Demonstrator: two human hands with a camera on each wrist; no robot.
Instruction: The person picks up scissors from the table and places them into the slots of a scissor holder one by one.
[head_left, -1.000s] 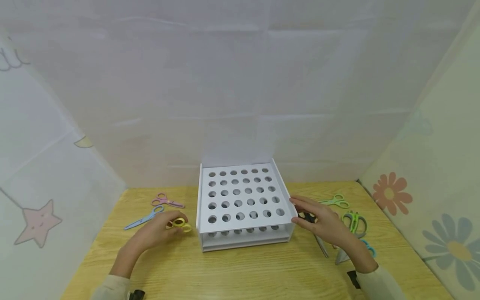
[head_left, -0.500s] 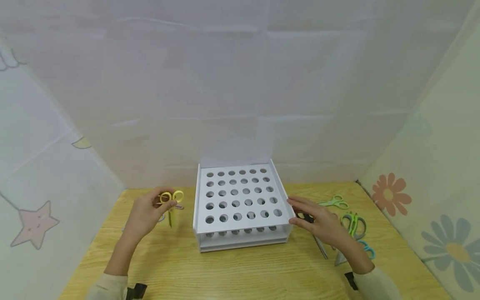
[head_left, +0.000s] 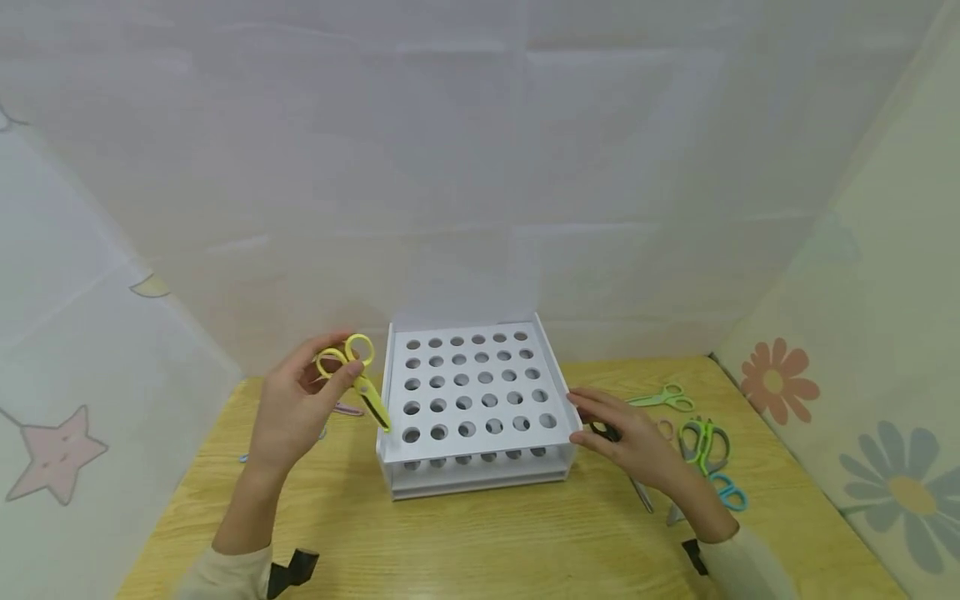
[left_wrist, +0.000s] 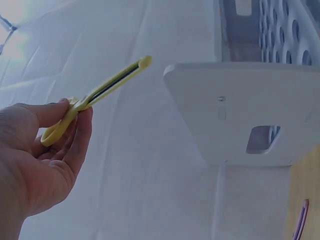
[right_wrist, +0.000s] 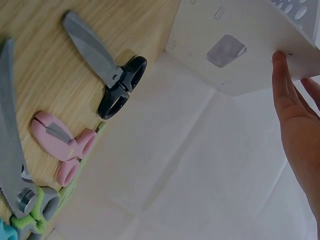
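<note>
My left hand (head_left: 292,408) pinches a pair of yellow scissors (head_left: 367,392) near the pivot, between thumb and fingers. Their blades are together and point down to the right, the tip overlapping the left edge of a white rack (head_left: 480,471) with rows of round holes in the head view. In the left wrist view the yellow scissors (left_wrist: 112,87) are raised beside the rack's side panel (left_wrist: 200,100). My right hand (head_left: 626,433) rests with extended fingers on the rack's right side; in the right wrist view, straight fingers (right_wrist: 281,75) touch the outer panel (right_wrist: 195,35).
Right of the rack lie black-handled scissors (right_wrist: 117,82), pink scissors (right_wrist: 57,140), light green scissors (head_left: 663,398), green-grey scissors (head_left: 703,442) and blue-handled scissors (head_left: 729,492). Behind my left hand, pink scissors (head_left: 348,409) show partly; a bit of something blue (head_left: 243,458) peeks out.
My left hand has lifted the yellow scissors off the table and moved them up and right, turning the blades toward the rack. My right hand stays at the rack's side.
</note>
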